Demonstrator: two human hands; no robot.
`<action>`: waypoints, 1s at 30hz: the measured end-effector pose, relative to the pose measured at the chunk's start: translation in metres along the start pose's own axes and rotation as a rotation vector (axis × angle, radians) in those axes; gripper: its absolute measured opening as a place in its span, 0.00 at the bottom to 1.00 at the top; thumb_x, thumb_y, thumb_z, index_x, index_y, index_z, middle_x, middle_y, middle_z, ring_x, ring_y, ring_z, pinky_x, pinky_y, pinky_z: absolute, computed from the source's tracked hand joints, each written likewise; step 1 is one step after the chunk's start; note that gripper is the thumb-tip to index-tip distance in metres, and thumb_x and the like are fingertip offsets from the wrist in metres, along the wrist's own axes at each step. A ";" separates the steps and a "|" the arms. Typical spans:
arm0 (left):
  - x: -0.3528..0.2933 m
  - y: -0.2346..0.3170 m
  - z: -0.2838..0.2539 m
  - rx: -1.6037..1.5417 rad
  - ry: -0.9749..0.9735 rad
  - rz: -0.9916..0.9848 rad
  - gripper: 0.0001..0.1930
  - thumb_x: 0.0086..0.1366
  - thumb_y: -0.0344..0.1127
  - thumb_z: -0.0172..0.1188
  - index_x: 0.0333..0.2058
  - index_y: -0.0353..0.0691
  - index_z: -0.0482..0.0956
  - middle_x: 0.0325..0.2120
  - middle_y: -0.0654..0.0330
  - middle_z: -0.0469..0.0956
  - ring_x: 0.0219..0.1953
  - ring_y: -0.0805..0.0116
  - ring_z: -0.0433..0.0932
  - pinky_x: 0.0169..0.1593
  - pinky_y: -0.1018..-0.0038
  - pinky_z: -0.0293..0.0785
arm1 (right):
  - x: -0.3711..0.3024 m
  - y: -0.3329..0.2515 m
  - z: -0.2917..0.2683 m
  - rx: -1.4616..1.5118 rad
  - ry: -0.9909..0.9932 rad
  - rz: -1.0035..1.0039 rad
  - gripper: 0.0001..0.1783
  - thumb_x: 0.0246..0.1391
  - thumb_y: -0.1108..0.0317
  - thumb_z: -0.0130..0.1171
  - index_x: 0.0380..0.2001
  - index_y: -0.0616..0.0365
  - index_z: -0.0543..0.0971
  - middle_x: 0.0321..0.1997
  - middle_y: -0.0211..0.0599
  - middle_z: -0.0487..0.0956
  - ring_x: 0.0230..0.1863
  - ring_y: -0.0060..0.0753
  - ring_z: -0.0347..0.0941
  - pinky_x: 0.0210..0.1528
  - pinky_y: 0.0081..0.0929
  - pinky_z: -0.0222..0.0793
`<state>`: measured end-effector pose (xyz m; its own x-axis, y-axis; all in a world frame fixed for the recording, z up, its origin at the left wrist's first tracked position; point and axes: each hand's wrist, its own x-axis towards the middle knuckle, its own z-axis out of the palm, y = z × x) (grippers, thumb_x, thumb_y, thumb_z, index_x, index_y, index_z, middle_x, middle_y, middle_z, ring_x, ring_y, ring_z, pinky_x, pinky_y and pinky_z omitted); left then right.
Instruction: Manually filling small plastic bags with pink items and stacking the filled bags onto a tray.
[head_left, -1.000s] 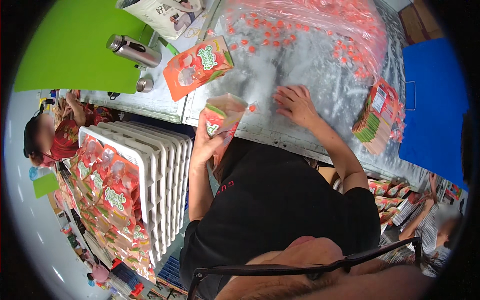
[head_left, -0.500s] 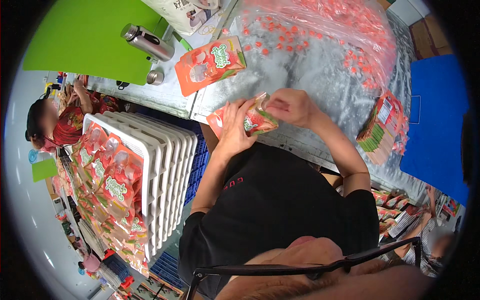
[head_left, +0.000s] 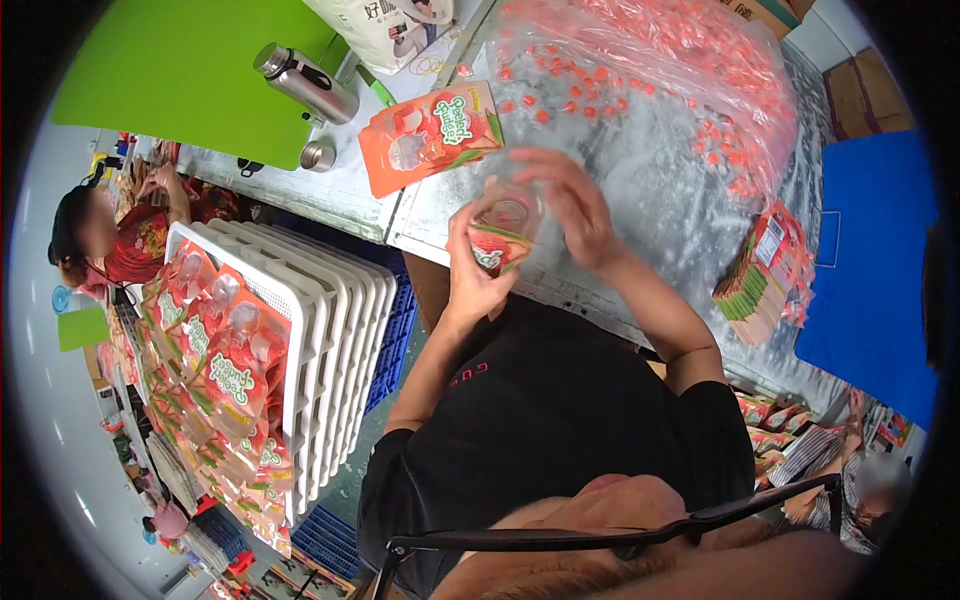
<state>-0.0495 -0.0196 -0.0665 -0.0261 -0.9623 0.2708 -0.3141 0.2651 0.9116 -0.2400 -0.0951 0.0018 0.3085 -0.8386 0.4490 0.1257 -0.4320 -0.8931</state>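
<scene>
My left hand [head_left: 472,272] grips a red and green printed pouch [head_left: 498,246] at the near edge of the table. The pouch's mouth gapes wide, and its pale inside shows. Just to the right of it, my right hand [head_left: 578,208] hovers with its fingers stretched out and slightly blurred, and I see nothing in them. Beyond my left hand, a flat pile of the same orange-red pouches [head_left: 432,138] lies on the table. Small red wrapped pieces [head_left: 590,95] are scattered farther back, spilling from a large clear plastic bag [head_left: 690,50].
A bundle of pouches [head_left: 760,275] sits at the right, by a blue panel [head_left: 870,270]. Left stand stacked white trays [head_left: 330,290], the top one heaped with filled-looking pouches [head_left: 225,350]. A steel flask [head_left: 305,85] and its cup [head_left: 317,156] stand behind. A co-worker [head_left: 120,235] sits at left.
My right hand has come away from the pouch's top and opened its fingers. The pouch, pinched partly closed before, now gapes and is tilted more upright in my left hand.
</scene>
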 end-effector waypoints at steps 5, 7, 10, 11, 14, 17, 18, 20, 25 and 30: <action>-0.001 0.004 -0.009 -0.053 0.138 -0.066 0.47 0.55 0.26 0.71 0.69 0.31 0.52 0.57 0.47 0.67 0.59 0.58 0.69 0.63 0.63 0.66 | 0.034 0.143 -0.040 -1.119 0.048 0.026 0.25 0.66 0.49 0.56 0.64 0.40 0.76 0.74 0.38 0.68 0.72 0.56 0.61 0.74 0.66 0.47; -0.004 0.000 -0.011 -0.076 0.177 -0.098 0.46 0.55 0.26 0.71 0.68 0.31 0.53 0.56 0.47 0.68 0.59 0.58 0.69 0.63 0.63 0.66 | 0.049 0.172 -0.044 -1.321 -0.023 0.074 0.27 0.65 0.45 0.57 0.66 0.33 0.74 0.75 0.33 0.66 0.76 0.57 0.56 0.74 0.74 0.40; -0.003 0.004 -0.017 0.017 0.201 -0.104 0.44 0.55 0.25 0.70 0.67 0.32 0.55 0.54 0.49 0.68 0.58 0.60 0.69 0.61 0.65 0.67 | 0.064 0.194 -0.047 -1.366 -0.133 0.089 0.29 0.64 0.44 0.57 0.68 0.28 0.72 0.76 0.25 0.64 0.78 0.56 0.52 0.71 0.82 0.37; -0.005 0.001 -0.018 -0.010 0.223 -0.121 0.43 0.55 0.25 0.70 0.66 0.32 0.56 0.53 0.50 0.68 0.57 0.60 0.69 0.61 0.66 0.67 | 0.064 0.196 -0.046 -1.362 -0.148 0.083 0.29 0.64 0.45 0.57 0.67 0.29 0.72 0.76 0.25 0.65 0.77 0.55 0.53 0.71 0.82 0.38; -0.008 -0.010 -0.019 -0.088 0.252 -0.168 0.40 0.56 0.24 0.70 0.64 0.33 0.58 0.52 0.52 0.68 0.55 0.62 0.70 0.60 0.67 0.68 | 0.050 0.195 -0.050 -1.223 -0.188 0.102 0.29 0.63 0.47 0.59 0.67 0.30 0.72 0.73 0.25 0.68 0.75 0.55 0.56 0.70 0.82 0.40; -0.010 -0.013 -0.020 -0.119 0.221 -0.203 0.41 0.56 0.24 0.69 0.65 0.32 0.57 0.53 0.51 0.68 0.55 0.63 0.70 0.60 0.67 0.68 | 0.014 0.185 -0.052 -1.137 -0.218 0.069 0.28 0.63 0.50 0.60 0.66 0.31 0.72 0.71 0.27 0.70 0.72 0.54 0.59 0.71 0.79 0.42; -0.010 -0.012 -0.020 -0.101 0.209 -0.209 0.44 0.56 0.24 0.69 0.67 0.31 0.54 0.54 0.50 0.68 0.57 0.62 0.70 0.62 0.66 0.68 | 0.001 0.179 -0.050 -1.124 -0.222 0.046 0.28 0.62 0.51 0.60 0.66 0.31 0.73 0.70 0.27 0.70 0.71 0.54 0.60 0.71 0.78 0.43; -0.011 -0.013 -0.022 -0.080 0.192 -0.218 0.46 0.56 0.25 0.69 0.70 0.30 0.52 0.56 0.48 0.68 0.58 0.61 0.70 0.63 0.66 0.67 | -0.024 0.157 -0.044 -1.105 -0.275 0.082 0.27 0.64 0.51 0.58 0.67 0.32 0.72 0.71 0.27 0.70 0.73 0.53 0.58 0.73 0.75 0.43; -0.018 -0.011 -0.025 -0.116 0.260 -0.177 0.41 0.57 0.23 0.68 0.66 0.33 0.57 0.54 0.53 0.68 0.57 0.64 0.69 0.62 0.67 0.66 | -0.065 0.135 -0.051 -0.720 -0.222 0.212 0.28 0.71 0.48 0.47 0.70 0.42 0.70 0.75 0.33 0.67 0.77 0.49 0.54 0.78 0.58 0.43; -0.025 -0.021 -0.034 -0.076 0.267 -0.194 0.44 0.57 0.24 0.69 0.69 0.31 0.53 0.59 0.51 0.65 0.61 0.62 0.66 0.65 0.67 0.63 | -0.061 0.116 -0.083 -0.228 0.118 0.372 0.33 0.74 0.45 0.37 0.70 0.53 0.69 0.76 0.41 0.65 0.78 0.49 0.53 0.79 0.43 0.44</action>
<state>-0.0101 0.0007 -0.0815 0.2800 -0.9478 0.1526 -0.2170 0.0923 0.9718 -0.3230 -0.1218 -0.1268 0.1825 -0.9769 0.1108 -0.1879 -0.1453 -0.9714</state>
